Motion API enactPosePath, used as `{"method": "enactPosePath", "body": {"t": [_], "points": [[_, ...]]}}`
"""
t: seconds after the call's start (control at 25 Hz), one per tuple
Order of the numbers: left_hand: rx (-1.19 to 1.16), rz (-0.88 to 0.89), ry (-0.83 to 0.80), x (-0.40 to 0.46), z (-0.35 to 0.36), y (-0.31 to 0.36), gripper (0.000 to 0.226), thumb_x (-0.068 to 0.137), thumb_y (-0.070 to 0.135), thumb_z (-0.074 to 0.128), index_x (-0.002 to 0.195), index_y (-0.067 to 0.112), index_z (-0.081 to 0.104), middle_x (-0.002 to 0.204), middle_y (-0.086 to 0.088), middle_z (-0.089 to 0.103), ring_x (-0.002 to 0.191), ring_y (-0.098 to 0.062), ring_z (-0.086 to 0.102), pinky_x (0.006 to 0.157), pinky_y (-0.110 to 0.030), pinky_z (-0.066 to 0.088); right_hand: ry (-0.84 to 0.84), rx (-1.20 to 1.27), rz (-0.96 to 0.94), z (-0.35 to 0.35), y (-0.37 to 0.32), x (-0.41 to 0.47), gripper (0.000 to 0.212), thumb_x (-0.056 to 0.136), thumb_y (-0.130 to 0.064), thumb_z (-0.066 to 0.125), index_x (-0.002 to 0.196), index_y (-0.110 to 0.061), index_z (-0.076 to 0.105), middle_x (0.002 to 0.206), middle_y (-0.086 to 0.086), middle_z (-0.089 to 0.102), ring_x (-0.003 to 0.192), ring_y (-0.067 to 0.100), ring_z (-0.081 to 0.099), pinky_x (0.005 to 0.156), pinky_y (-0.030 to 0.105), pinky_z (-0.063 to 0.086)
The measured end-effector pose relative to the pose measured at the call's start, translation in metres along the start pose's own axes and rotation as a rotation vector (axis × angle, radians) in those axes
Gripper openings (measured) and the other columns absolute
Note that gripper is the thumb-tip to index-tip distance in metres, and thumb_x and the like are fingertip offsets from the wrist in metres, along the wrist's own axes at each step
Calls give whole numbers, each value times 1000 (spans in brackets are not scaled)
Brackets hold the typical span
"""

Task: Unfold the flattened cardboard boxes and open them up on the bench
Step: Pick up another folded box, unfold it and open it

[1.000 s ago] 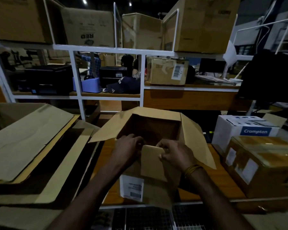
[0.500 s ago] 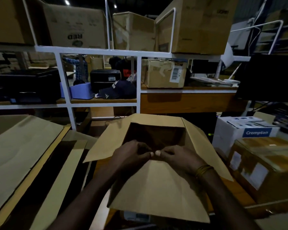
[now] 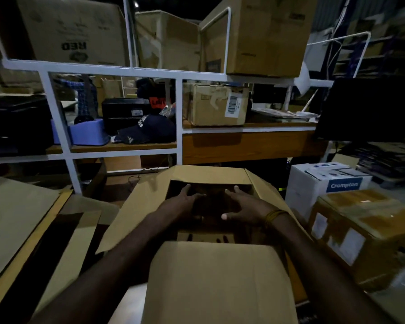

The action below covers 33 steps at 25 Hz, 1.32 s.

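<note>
A brown cardboard box (image 3: 216,288) stands open on the bench in front of me, its four top flaps spread outward; the near flap hangs toward me. Both my hands reach down into its dark inside. My left hand (image 3: 181,203) has its fingers spread, palm down, near the left inner wall. My right hand (image 3: 242,208), with a yellow band at the wrist, is spread the same way beside it. Neither holds anything. Flattened cardboard sheets (image 3: 17,220) lie stacked at the left.
A taped brown carton (image 3: 360,232) and a white Crompton box (image 3: 325,183) stand close at the right. A white metal rack (image 3: 178,122) with cartons, a cap and black devices rises behind the bench. A dark monitor (image 3: 369,108) is at the right.
My hands let go of the near flap, which has dropped toward me, and both moved forward into the box with fingers spread. The view has come closer to the box.
</note>
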State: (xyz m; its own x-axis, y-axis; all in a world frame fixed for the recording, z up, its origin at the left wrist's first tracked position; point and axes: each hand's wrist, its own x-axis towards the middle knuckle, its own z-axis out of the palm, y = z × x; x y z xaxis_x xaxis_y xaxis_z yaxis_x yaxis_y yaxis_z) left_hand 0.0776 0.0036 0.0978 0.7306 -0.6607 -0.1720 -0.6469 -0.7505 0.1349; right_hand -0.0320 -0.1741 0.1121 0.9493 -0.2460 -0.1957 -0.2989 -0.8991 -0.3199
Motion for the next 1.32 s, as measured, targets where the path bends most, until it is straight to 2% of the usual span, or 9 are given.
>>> {"method": "enactPosePath", "body": {"t": [0.2, 0.36, 0.52, 0.68, 0.8, 0.88, 1.04, 1.2, 1.32], "points": [[-12, -48, -73, 33, -16, -1, 89, 91, 37, 64, 154, 41, 1, 160, -12, -26, 146, -42, 18, 111, -51, 38, 7, -77, -29, -21, 7, 29, 91, 90, -47, 63, 156, -32, 1, 163, -2, -17, 150, 29, 9, 116, 48, 25], [-18, -57, 0, 62, -28, -16, 94, 90, 37, 67, 153, 44, -3, 158, -11, -32, 147, -43, 15, 112, -53, 36, 110, -110, -137, -33, 16, 64, 98, 87, -51, 66, 154, -40, -4, 153, -6, -40, 151, 31, 4, 115, 48, 31], [-3, -70, 95, 97, -45, -20, 101, 87, 37, 69, 153, 44, -8, 159, -12, -29, 148, -42, 12, 114, -54, 33, 240, -129, -190, -50, 28, 105, 98, 86, -51, 67, 154, -42, -4, 153, -3, -42, 150, 32, 8, 116, 50, 30], [64, -153, 94, 126, -49, -28, 102, 87, 41, 69, 153, 43, -8, 160, -8, -26, 148, -45, 3, 113, -64, 26, 249, -171, -174, -49, 44, 142, 98, 86, -51, 66, 154, -42, -3, 157, 1, -34, 150, 32, -5, 118, 58, 19], [90, -193, 95, 140, -49, -39, 99, 89, 40, 67, 154, 42, -7, 162, -5, -23, 148, -45, -3, 113, -65, 22, 252, -183, -120, -36, 57, 164, 95, 87, -51, 66, 155, -40, 0, 160, 4, -28, 150, 34, -7, 118, 57, 16], [83, -220, 102, 146, -43, -48, 92, 93, 36, 63, 155, 40, -4, 163, -6, -19, 148, -46, -1, 113, -64, 24, 256, -140, -78, -32, 63, 176, 94, 86, -50, 67, 155, -38, 4, 163, 5, -17, 150, 33, -3, 118, 54, 20], [60, -207, 115, 150, -32, -63, 90, 92, 30, 65, 156, 36, 2, 165, -6, -8, 145, -41, 23, 107, -54, 39, 293, -81, -73, -34, 64, 185, 86, 87, -42, 69, 154, -27, 18, 160, 6, 20, 146, 30, 20, 114, 50, 32], [4, -224, 122, 150, -31, -63, 99, 83, 32, 75, 156, 32, 8, 164, -6, -1, 144, -39, 24, 105, -54, 40, 299, -19, -61, -31, 64, 181, 75, 87, -33, 71, 150, -28, 30, 153, 4, 29, 141, 26, 28, 112, 46, 34], [-35, -246, 102, 150, -33, -61, 102, 80, 34, 78, 156, 31, 10, 164, -7, 0, 144, -39, 22, 107, -55, 38, 291, -4, -62, -32, 61, 173, 74, 86, -31, 72, 149, -29, 32, 152, 4, 30, 140, 26, 30, 112, 46, 35]]}}
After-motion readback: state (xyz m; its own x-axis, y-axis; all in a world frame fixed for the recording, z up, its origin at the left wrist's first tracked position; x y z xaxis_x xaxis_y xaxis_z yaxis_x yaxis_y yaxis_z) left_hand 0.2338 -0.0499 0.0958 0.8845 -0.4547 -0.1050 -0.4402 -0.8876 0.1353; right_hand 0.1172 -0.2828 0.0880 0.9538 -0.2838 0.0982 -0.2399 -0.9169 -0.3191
